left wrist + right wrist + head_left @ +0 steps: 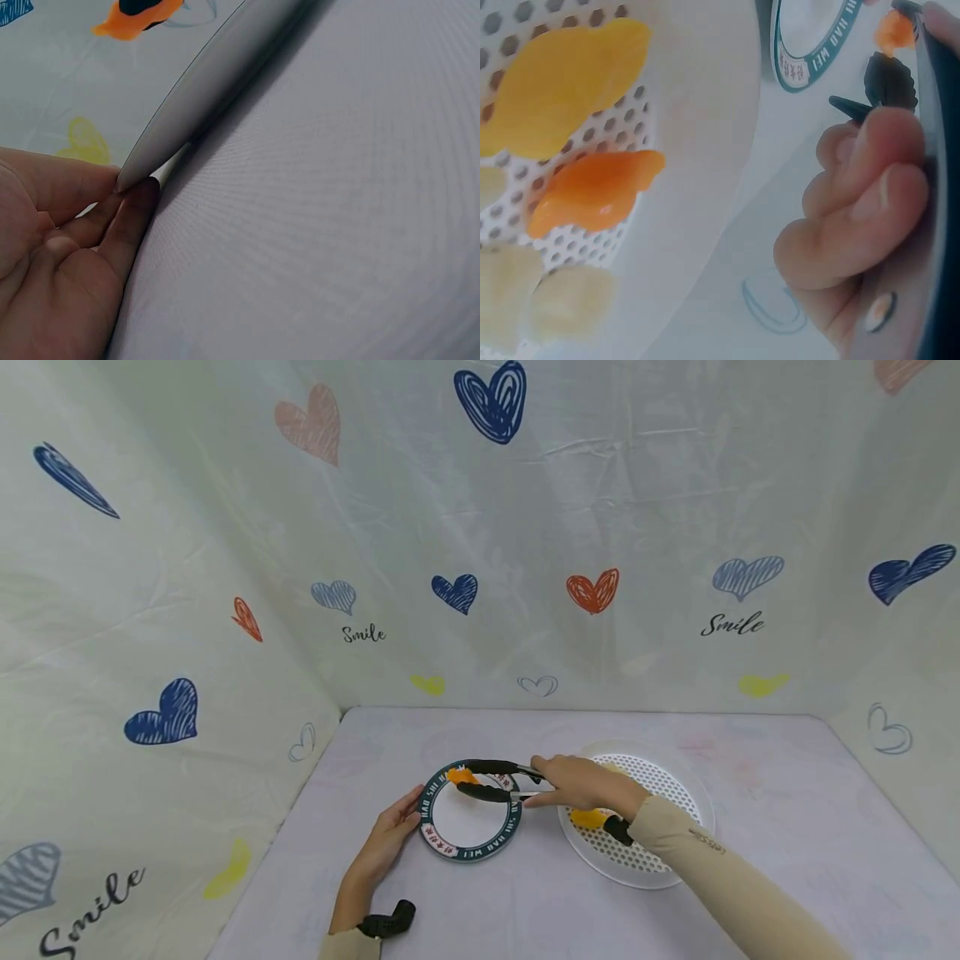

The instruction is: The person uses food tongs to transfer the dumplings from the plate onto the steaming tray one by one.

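My left hand (392, 832) pinches the left rim of a white plate (467, 824) with a dark green lettered border. In the left wrist view, thumb and fingertips grip the edge of the plate (210, 82), which is tilted against the tabletop there. My right hand (588, 783) holds a pair of tongs (491, 767) with black tips, reaching left over the plate. An orange, soft-looking piece (461, 775) is caught between the tips, above the plate's far left part. In the right wrist view my fingers (855, 225) curl round the tongs' handle.
Right of the plate stands a round white perforated tray (699, 793), under my right forearm. On it lie a yellow piece (562, 90), an orange piece (596, 191) and several pale chunks (574, 300). A heart-printed curtain (660, 510) hangs behind the table (525, 910).
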Available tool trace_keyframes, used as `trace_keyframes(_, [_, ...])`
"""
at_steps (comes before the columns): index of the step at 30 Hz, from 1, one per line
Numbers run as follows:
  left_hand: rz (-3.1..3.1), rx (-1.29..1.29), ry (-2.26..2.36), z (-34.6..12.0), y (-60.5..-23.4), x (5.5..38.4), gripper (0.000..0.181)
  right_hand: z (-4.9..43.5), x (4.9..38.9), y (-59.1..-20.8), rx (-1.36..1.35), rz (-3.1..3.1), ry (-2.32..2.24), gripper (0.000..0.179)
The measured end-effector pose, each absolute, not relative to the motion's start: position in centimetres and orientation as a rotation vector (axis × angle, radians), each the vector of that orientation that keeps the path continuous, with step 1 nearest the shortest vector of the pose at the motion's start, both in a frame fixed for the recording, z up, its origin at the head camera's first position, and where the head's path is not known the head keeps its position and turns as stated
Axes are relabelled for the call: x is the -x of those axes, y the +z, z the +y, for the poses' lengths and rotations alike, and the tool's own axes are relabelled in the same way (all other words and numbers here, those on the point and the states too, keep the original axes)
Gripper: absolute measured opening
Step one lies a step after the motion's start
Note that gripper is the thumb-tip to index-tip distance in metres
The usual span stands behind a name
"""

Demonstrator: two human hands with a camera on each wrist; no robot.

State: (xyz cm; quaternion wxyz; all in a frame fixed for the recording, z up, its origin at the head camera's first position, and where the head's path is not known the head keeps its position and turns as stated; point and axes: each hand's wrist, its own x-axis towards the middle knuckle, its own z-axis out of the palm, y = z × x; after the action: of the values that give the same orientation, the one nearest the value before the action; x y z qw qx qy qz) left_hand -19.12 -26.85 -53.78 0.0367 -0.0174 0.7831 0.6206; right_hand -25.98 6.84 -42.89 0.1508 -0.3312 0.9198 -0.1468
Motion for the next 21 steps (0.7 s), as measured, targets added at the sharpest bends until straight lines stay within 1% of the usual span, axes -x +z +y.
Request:
trace_keyframes(6, [2.404,0.021,1.919,-26.9,-53.7,19.2,0.05,9.5,25.2,-42.1,0.993,2.611,-0.495,0.066])
trace_keyframes(14, [2.399,-0.011,1.926,-26.8,-53.6,19.0,0.05,13.0,24.1,-41.4,1.048,2.607,-0.51,0.059])
trace_keyframes(16, [2.405,-0.008,1.92,-26.8,-53.6,18.9,0.05,13.8,23.9,-41.4,1.055,2.617,-0.517,0.064])
trace_keyframes(21, [2.416,0.0,1.916,-26.7,-53.6,18.8,0.05,15.7,23.0,-41.3,1.051,2.618,-0.545,0.069])
